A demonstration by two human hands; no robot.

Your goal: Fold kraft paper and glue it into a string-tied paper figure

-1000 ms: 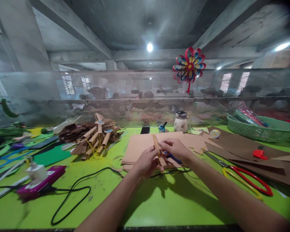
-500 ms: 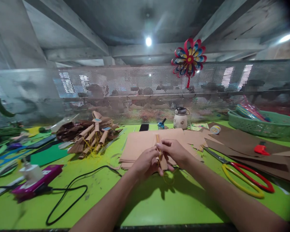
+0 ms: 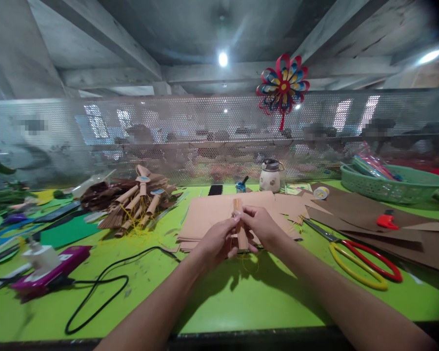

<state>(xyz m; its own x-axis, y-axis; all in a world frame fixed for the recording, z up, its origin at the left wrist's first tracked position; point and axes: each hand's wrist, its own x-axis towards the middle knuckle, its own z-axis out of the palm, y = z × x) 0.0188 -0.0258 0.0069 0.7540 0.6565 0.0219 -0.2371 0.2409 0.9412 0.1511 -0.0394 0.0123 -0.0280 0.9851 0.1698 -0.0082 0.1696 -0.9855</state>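
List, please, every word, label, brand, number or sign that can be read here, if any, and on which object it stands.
No text can be read.
Small white round item: yellowish marking, too small.
Card beside the jar: marks too blurred.
Blue labels on the brown paper bundle: too small.
Held brown paper piece: no lettering visible.

Paper strip (image 3: 243, 240) — matt; tabletop (image 3: 219, 307) — glossy, smooth; scissor blades (image 3: 319, 229) metal; basket (image 3: 398, 189) plastic.

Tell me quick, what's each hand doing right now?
Left hand: closed, holding a brown paper strip.
Right hand: closed, fingertips on the same brown paper strip.
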